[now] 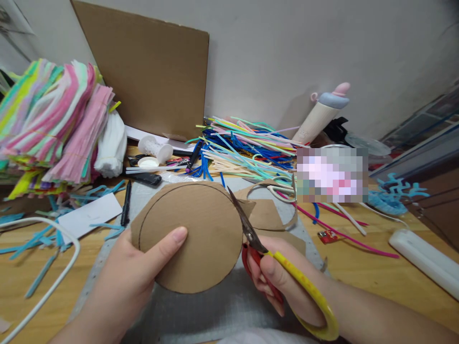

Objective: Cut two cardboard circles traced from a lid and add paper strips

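as a cardboard piece (201, 258) is held over the grey mat (179, 317) on the desk (380, 279), its left edge is pinched by the left hand (132, 267), the thumb being laid across the upper face and the fingers hidden beneath. a dark curved outline is drawn on the piece; a margin is seen outside this line at the upper left, whereas the lower right edge is rounded. at the right of the piece, scissors (252, 238) are gripped by the right hand (287, 286), which is curled about the red and yellow handles; the blades are set at the piece's upper right edge. beside that edge, cardboard offcuts (267, 215) are shown. left of the piece, a black marker (126, 203) and a white card (91, 218) are laid, with bundled fuzzy stems (64, 138) stacked farther out. behind the piece, loose stems (244, 165) are heaped.
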Demonstrator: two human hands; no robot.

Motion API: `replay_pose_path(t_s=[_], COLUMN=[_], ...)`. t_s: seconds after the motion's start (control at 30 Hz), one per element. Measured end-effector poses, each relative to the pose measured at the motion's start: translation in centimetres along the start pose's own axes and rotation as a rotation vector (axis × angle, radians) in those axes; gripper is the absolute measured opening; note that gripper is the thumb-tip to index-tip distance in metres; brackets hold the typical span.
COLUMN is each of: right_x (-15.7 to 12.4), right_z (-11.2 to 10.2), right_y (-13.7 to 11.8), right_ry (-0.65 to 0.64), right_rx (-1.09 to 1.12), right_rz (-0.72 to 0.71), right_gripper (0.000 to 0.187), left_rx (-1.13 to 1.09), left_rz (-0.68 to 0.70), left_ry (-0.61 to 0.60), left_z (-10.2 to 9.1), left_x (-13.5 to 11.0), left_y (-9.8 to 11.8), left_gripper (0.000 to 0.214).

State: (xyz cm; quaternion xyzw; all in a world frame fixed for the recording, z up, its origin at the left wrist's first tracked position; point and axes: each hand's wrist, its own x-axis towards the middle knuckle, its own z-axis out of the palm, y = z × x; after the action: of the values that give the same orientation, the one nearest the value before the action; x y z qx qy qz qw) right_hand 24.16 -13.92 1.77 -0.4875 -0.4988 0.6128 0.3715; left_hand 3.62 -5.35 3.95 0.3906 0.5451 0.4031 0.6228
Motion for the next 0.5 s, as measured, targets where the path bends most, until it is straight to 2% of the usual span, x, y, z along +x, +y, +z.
replay_pose_path(t_s=[0.23, 0.37, 0.5], right_x=[0.1, -0.1, -0.1], right_z=[-0.3, -0.8, -1.2], right_y=[-0.3, -0.3, -0.9], right_ry=[0.016, 0.008, -0.015], right_rx=[0.004, -0.047, -0.191], right_rz=[0.023, 0.05, -0.072], right_gripper=[0.058, 0.06, 0.063], left_rx=[-0.009, 0.021, 0.048], left_rz=[-0.012, -0.007, -0.033], left_ry=[0.003, 0.0, -0.037], left_z=[-0.3, -0.5, -0.5], left_x=[0.0, 0.1, -0.1], left_y=[0.3, 0.4, 0.3], left_gripper=[0.073, 0.071, 0.062])
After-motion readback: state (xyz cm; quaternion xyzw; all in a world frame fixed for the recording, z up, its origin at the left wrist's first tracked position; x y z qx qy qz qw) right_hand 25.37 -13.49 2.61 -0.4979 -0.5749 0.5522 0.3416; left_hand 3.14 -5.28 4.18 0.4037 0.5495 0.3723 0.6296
